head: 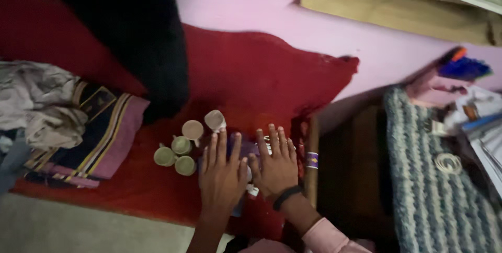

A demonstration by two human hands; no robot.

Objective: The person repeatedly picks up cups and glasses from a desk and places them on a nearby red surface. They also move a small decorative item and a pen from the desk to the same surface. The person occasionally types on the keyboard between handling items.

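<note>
Head view is looking down on two hands pressing flat, side by side, on a purple packet (251, 151) that is lying on the red cloth (251, 75). The left hand (222, 172) is resting with fingers spread and released, gripping nothing; the right hand (276, 165), a dark band at its wrist, is likewise lying open, palm down. The packet is mostly hidden beneath them, so its shape is hard to tell; it seems flat, with a pale corner showing between the wrists. Nothing is being lifted yet, and the handling appears to be only starting. Just beside the left hand, five small pale cups (185, 143) are sitting clustered, untouched. Farther off, a black garment (130, 33) is lying across the cloth against the pink wall (261, 18).
</note>
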